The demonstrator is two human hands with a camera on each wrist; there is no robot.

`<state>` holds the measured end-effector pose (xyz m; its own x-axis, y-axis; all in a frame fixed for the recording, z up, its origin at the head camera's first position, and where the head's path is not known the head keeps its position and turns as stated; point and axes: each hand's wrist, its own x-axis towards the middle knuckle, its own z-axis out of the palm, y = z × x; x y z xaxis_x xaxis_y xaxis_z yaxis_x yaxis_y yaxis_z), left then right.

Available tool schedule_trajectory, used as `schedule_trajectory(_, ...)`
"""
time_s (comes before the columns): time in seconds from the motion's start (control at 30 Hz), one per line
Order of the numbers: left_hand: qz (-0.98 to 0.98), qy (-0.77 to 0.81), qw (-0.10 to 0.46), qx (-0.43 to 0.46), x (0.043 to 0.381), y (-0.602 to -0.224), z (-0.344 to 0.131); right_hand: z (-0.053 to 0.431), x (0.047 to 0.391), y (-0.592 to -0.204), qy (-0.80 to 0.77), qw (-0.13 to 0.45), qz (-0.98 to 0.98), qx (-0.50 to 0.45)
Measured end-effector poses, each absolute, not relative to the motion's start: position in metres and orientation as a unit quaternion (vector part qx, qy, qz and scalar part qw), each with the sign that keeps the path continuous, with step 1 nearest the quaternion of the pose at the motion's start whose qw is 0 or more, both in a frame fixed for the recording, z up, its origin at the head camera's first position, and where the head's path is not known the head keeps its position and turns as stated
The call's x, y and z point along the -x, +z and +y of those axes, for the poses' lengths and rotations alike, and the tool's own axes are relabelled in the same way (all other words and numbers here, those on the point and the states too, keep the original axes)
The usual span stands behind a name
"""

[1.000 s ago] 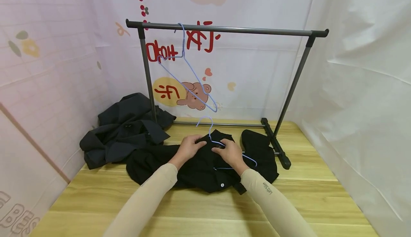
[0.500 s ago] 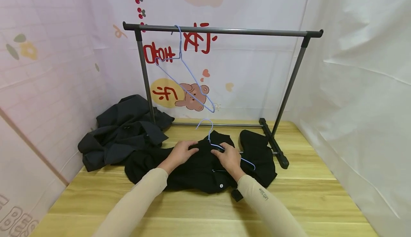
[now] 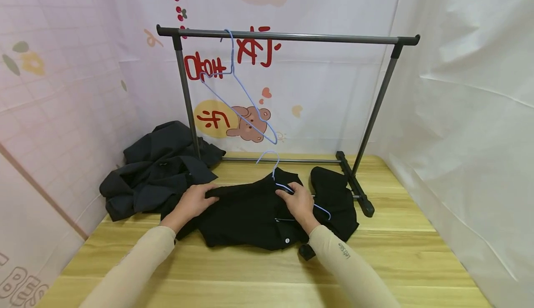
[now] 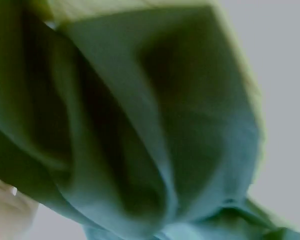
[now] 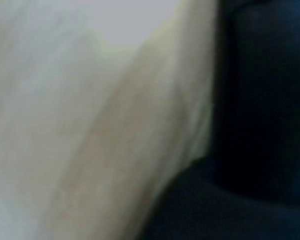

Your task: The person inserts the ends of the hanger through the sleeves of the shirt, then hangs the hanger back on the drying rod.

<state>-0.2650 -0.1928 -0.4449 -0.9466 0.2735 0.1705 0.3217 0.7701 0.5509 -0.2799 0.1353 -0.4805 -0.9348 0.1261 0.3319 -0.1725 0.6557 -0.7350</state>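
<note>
A black shirt (image 3: 246, 215) lies spread on the table, a white button near its front edge. My right hand (image 3: 299, 202) pinches a blue wire clothes hanger (image 3: 322, 211) at the shirt's collar; the hanger's hook stands up behind the collar, and part of its frame is hidden in the cloth. Further left, my left hand (image 3: 193, 205) grips the shirt's upper edge between thumb and fingers. In the left wrist view, dark folded cloth (image 4: 200, 110) fills most of the frame, with a bit of hand at lower left. The right wrist view is blurred, with black cloth (image 5: 270, 110) at right.
A grey clothes rack (image 3: 313, 38) stands behind, a second blue hanger (image 3: 250, 98) hooked on its bar. Dark garments (image 3: 158, 173) are heaped at the left. The rack's black foot (image 3: 354, 185) stands right of the shirt. White printed cloth surrounds the wooden table (image 3: 400, 252).
My left hand has slid left from beside the collar along the shirt's upper edge, and the cloth at left has shifted. My right hand stays at the hanger.
</note>
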Motion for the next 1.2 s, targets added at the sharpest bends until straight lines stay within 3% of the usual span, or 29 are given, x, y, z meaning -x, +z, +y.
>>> schedule_trajectory(0.37,-0.901,-0.411,-0.044,0.13,0.266,-0.439,-0.223,0.14,0.281,-0.477,0.44,0.16,-0.884,0.002)
schedule_trajectory(0.67,-0.903,-0.411,-0.012,0.124,0.267,-0.446,-0.216,0.14,0.283,-0.479,0.47,0.134,-0.872,-0.029)
schedule_trajectory(1.2,-0.916,-0.386,0.004,0.113,0.267,-0.445,-0.221,0.138,0.283,-0.476,0.462,0.164,-0.872,-0.01)
